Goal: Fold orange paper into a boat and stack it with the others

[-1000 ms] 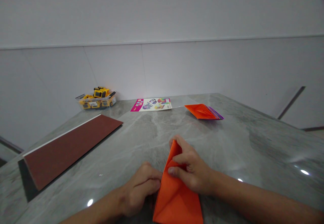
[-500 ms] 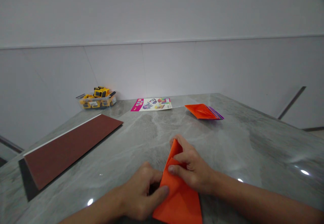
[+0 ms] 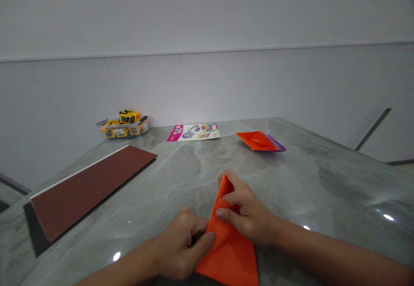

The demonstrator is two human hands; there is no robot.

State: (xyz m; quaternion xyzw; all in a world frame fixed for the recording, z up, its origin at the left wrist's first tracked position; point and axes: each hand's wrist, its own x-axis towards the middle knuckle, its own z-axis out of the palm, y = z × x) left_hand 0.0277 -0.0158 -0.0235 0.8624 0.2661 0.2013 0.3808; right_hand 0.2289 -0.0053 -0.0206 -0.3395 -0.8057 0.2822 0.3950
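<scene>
A folded sheet of orange paper (image 3: 233,256) is held up near the front of the grey marbled table (image 3: 181,182). My left hand (image 3: 184,245) pinches its left edge, thumb on the near face and fingers behind. Higher up, my right hand (image 3: 247,212) grips the paper's narrow top, where a folded flap stands apart and forms a pocket. The right thumb presses on the near face, and one finger reaches into that pocket. Some right fingers are hidden behind the paper.
Farther back on the right lies a stack of coloured paper (image 3: 258,141), orange on top. A printed sheet (image 3: 197,132) lies near the wall. A clear plastic box (image 3: 121,130) of yellow toy vehicles stands back left. A long brown board (image 3: 93,187) lies on the left.
Very little differs. Both hands keep their hold on the orange paper, and the whole view has shifted slightly.
</scene>
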